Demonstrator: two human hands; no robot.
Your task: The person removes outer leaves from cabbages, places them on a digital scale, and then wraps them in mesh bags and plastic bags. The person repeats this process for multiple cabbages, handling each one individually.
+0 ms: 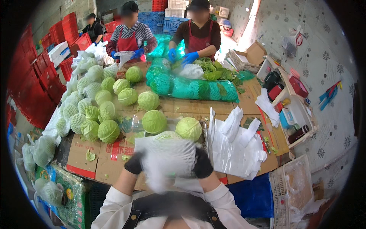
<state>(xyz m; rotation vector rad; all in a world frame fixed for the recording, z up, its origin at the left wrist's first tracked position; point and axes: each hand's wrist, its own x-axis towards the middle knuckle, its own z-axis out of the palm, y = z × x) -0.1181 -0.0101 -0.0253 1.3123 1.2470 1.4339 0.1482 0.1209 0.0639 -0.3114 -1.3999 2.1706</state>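
My left hand [135, 163] and my right hand [202, 163], both in black gloves, hold a white foam net sleeve [168, 154] between them, close to my body. The sleeve is stretched wide and partly blurred. Its far edge lies against a cabbage that shows pale green through the mesh. Just beyond it, a bare green cabbage [154, 122] and a paler cabbage [188, 128] rest at a metal tray [209, 146]. White plastic bags [234, 151] lie flat to the right of my right hand.
Loose cabbages [108, 131] and net-sleeved cabbages [77, 123] cover the table's left side. A green bag of netted cabbages [197, 89] lies across the far side. Two co-workers in blue gloves stand behind it. A wooden shelf box [297, 114] stands at right.
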